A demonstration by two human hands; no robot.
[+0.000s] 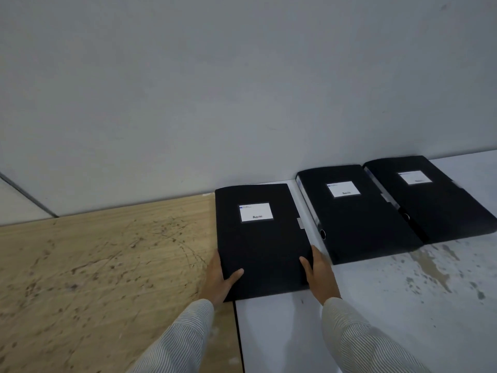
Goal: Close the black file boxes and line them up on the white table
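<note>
Three closed black file boxes with white labels lie flat in a row on the white table, against the wall. The left box sits at the table's left edge, over the seam with the wooden top. My left hand grips its near left corner, thumb on the lid. On its near right side rests my right hand, thumb on top as well. The middle box and the right box lie side by side, angled slightly, with no hand on them.
A scratched wooden tabletop adjoins the white table on the left. A plain grey wall runs right behind the boxes. The white table's right part is stained and worn.
</note>
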